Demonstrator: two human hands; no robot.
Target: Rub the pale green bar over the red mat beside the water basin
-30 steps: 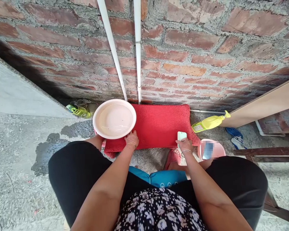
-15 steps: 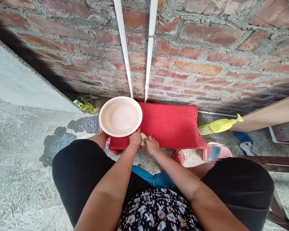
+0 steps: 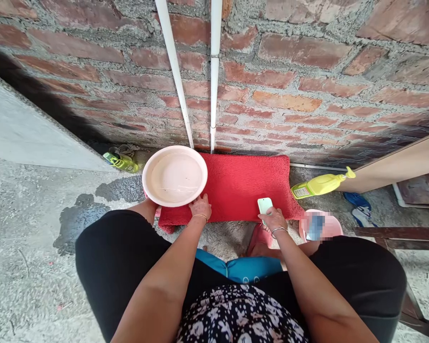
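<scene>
A pale pink basin [image 3: 175,202] holding clear water stands on the left part of a red textured cloth [image 3: 232,186]. My left hand [image 3: 200,208] is open, its fingers spread on the cloth against the basin's lower right rim; I cannot tell whether they press on the rim. My right hand [image 3: 274,220] is closed on a pale green phone-shaped thing [image 3: 265,206], flat with rounded corners. That thing is held over the cloth's right part, near its front edge. What lies beneath the cloth is hidden.
A yellow pump bottle [image 3: 320,185] leans beside the cloth's right end. Below it stands a pink container [image 3: 334,224], partly blurred out. A green bottle [image 3: 125,163] lies left of the basin. White pipes [image 3: 214,85] run down the brick wall. Wet patches [image 3: 75,221] mark the floor.
My right hand has moved right with the pale green thing, away from my left hand. My left hand stays beside the basin's rim. The view has shifted slightly.
</scene>
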